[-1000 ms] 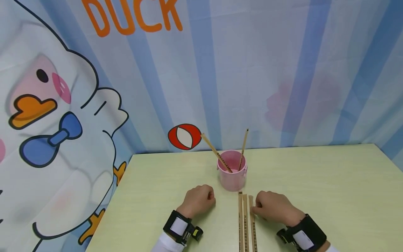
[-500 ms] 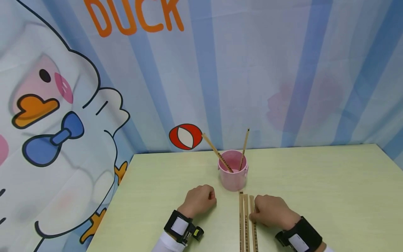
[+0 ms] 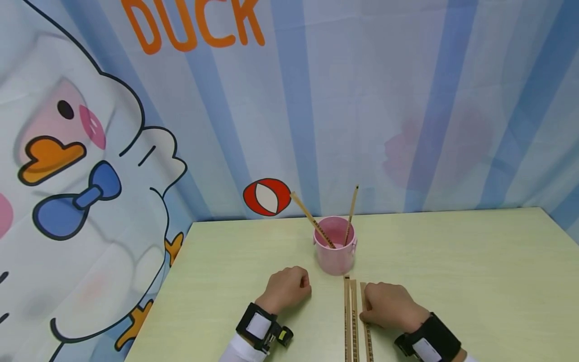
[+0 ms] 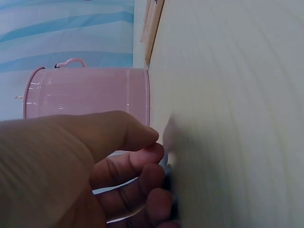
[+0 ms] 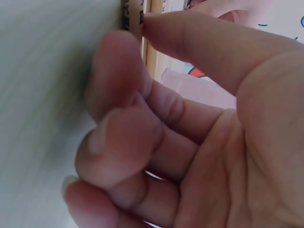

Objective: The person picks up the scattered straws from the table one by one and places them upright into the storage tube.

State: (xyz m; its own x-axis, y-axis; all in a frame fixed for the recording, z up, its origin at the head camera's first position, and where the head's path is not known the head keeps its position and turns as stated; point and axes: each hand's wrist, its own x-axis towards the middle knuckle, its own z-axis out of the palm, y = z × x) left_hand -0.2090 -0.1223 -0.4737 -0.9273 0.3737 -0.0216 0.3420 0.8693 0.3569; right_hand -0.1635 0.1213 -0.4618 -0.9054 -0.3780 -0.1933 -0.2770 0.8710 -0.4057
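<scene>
On the pale surface (image 3: 452,271), a pink bucket (image 3: 335,261) held two leaning sticks (image 3: 312,219); three more lay side by side in front. Left hand (image 3: 287,290) was loosely curled, holding nothing. Right hand (image 3: 392,305) pinched the rightmost stick (image 3: 368,342), thumb to forefinger; exact contact partly hidden. Stick looked light, stiff, snappable if bent hard; best taken by its long edges. Versus half a second earlier, its gap to the middle stick (image 3: 354,317) was slightly wider.

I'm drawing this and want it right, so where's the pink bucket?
In the head view, the pink bucket stands just right of the picture's middle, towards the far edge of the table, just beyond the row of three sticks.
</scene>
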